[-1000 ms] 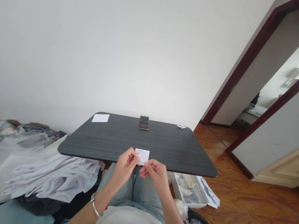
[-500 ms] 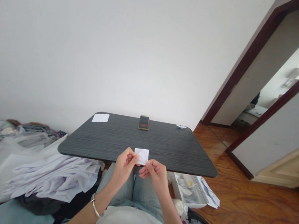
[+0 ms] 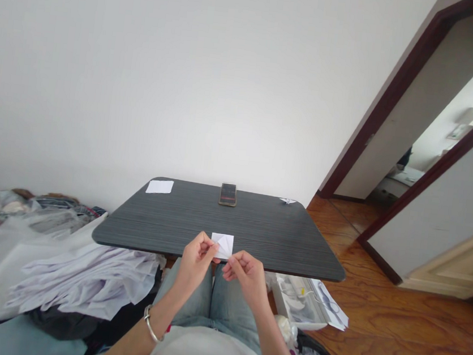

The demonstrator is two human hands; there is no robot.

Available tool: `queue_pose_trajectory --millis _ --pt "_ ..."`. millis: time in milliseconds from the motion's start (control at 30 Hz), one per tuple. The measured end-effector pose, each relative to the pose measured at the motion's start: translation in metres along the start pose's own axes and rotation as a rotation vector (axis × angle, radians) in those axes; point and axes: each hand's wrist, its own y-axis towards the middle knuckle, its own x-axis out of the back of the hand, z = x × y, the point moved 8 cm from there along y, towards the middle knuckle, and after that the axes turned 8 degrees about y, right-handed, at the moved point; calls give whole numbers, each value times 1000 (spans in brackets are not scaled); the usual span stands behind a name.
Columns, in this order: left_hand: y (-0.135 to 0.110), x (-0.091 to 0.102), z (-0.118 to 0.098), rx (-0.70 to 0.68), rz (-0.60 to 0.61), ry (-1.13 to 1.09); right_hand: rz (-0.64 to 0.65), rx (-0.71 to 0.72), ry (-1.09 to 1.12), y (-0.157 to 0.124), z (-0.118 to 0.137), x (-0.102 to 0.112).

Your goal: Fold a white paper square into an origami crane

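A small white folded paper (image 3: 224,244) is held between my two hands at the near edge of the dark table (image 3: 181,211). Crease lines and a triangular flap show on its face. My left hand (image 3: 198,256), with a silver bangle on the wrist, pinches the paper's left side between thumb and fingers. At the lower right corner, my right hand (image 3: 246,272) pinches the paper with thumb and forefinger. The fingers behind the paper are hidden.
A white sheet stack (image 3: 159,186) lies at the table's far left, a phone (image 3: 228,194) at the back middle, a folded paper figure (image 3: 288,201) at the far right. Piled cloth (image 3: 92,278) is at left; a white box (image 3: 296,304) stands low at right.
The paper has shifted slightly left and up with my hands. Its triangular flap looks more defined. My right fingers sit at its lower right corner.
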Motion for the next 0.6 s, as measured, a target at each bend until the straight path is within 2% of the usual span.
queue_pose_trajectory --millis 267,400,500,600 --pt "0 -2 4 21 23 -20 9 10 6 -2 2 -1" --pt "-1 -2 1 -8 31 16 66 -17 22 0 -1 -4" --pt "-4 -6 -1 -38 76 70 93 -51 38 2 -8 -6" --pt "-6 -11 -1 -50 125 82 66 -51 45 4 -12 -4"
